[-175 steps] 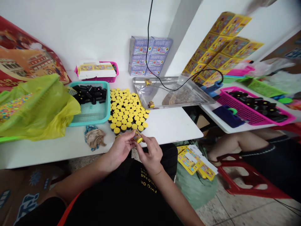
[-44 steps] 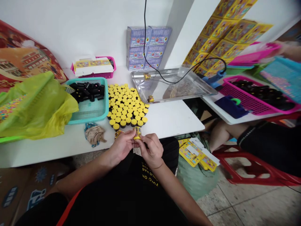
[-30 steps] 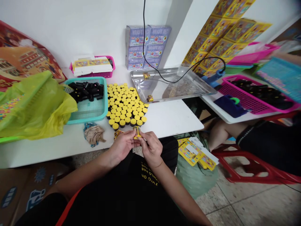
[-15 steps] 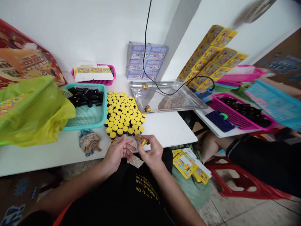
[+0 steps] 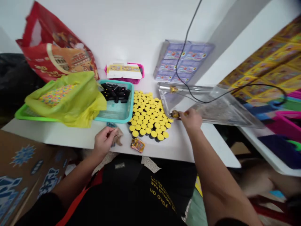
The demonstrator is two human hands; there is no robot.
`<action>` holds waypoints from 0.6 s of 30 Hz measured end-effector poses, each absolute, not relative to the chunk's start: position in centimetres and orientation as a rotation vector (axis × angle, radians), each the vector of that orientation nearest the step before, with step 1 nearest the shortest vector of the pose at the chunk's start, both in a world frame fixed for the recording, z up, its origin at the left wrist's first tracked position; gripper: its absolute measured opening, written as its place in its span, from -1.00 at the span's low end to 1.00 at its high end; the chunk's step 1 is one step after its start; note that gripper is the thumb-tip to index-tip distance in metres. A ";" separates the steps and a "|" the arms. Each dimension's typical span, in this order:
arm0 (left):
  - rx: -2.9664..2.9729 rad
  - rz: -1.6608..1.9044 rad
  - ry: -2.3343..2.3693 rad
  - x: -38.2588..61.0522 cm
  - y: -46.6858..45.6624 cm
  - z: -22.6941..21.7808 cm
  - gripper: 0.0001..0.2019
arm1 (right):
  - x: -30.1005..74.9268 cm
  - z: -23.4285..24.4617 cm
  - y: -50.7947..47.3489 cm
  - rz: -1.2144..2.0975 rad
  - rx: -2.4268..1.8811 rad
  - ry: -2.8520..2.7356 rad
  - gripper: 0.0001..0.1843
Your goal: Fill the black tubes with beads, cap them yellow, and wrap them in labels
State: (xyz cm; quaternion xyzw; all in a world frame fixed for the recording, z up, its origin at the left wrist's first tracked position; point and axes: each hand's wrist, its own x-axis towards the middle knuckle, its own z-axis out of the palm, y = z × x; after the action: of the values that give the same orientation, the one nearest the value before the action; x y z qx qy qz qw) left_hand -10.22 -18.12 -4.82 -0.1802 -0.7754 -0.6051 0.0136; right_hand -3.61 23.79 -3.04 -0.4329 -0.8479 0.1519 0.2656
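My left hand [image 5: 103, 140] is closed at the table's front edge, its fingertips pinching a crumpled beige cloth [image 5: 118, 138] with a blue part behind it. Over the front left corner of the metal tray [image 5: 211, 116], my right hand [image 5: 192, 121] is closed on a small yellow-and-dark piece, mostly covered by the fingers. Right beside those fingertips lies a small printed yellow-brown piece [image 5: 174, 114]. Between my hands stand many black jars with yellow lids [image 5: 148, 114], packed close together. A small pile of printed yellow-and-pink labels [image 5: 138, 145] lies in front of them.
A turquoise basket [image 5: 115, 115] of black pieces and a yellow-green bag [image 5: 91, 100] stand on the left. Purple boxes [image 5: 185, 61] and stacked yellow boxes [image 5: 265, 69] line the back. A black cable [image 5: 204, 101] hangs across the tray. Another person's leg [image 5: 261, 179] shows at right.
My hands have parted: the left moved left onto the cloth, the right moved out to the tray corner with the small piece. The labels now show. The view has turned left.
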 end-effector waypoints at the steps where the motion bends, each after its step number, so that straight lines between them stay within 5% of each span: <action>1: -0.584 -1.736 -2.449 -10.6 -18.6 -5.1 -0.83 | -3.3 -3.4 23.4 0.385 -1.121 -2.284 -0.79; 5: -0.761 -1.327 -2.717 -12.1 -19.5 -6.6 -0.66 | -0.4 -4.6 20.2 0.391 -0.891 -2.084 -0.83; 11: -0.976 -1.254 -2.735 -13.5 -19.2 -8.0 -0.83 | 4.9 -5.5 11.0 0.574 -0.701 -1.955 -0.77; 18: -0.928 -1.179 -2.553 -10.2 -17.0 -5.4 -0.78 | 5.9 -7.2 4.9 0.859 -0.420 -2.197 -0.76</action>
State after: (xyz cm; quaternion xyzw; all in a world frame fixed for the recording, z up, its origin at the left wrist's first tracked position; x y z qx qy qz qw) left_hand -10.24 -17.03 -5.38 -0.3122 -0.8587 -0.3963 0.0899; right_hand 5.95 4.91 -7.19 -0.1631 -0.8541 0.3337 0.3641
